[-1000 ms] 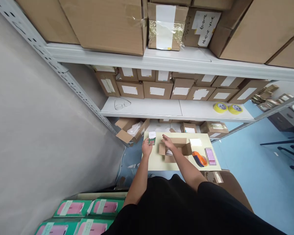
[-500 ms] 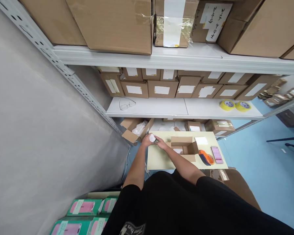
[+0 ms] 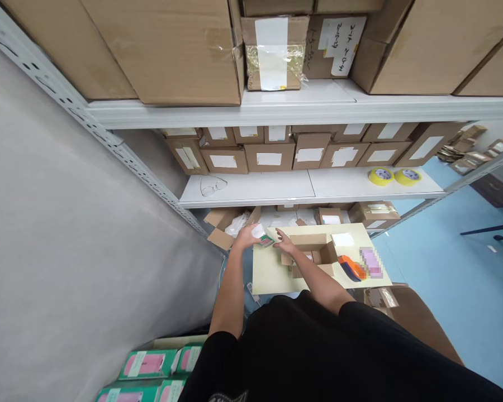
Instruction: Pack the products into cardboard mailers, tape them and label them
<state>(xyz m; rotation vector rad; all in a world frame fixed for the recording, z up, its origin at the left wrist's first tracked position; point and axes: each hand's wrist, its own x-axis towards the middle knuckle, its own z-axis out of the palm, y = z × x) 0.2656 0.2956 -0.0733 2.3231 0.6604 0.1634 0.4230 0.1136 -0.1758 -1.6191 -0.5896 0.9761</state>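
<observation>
My left hand (image 3: 245, 237) is closed around a small green and pink box (image 3: 266, 240) with a white end, above the left side of the pale yellow table (image 3: 268, 276). Just right of it, my right hand (image 3: 284, 241) has its fingers apart and holds nothing. Beside that hand, under my right forearm, stands an open cardboard box (image 3: 329, 254) with its flaps out. What lies inside it is partly hidden. An orange and dark blue tape dispenser (image 3: 352, 268) rests right of the cardboard box.
A white paper (image 3: 342, 239) and a blurred purple item (image 3: 371, 261) lie on the table's right side. An open carton (image 3: 222, 239) stands left of the table. Glasses (image 3: 213, 187) and yellow tape rolls (image 3: 381, 176) sit on the shelf (image 3: 251, 187). Green boxes (image 3: 148, 364) are stacked lower left.
My right hand has come off the small box and opened. The box has turned in my left hand, so its green and pink side shows. The whole view has shifted slightly.
</observation>
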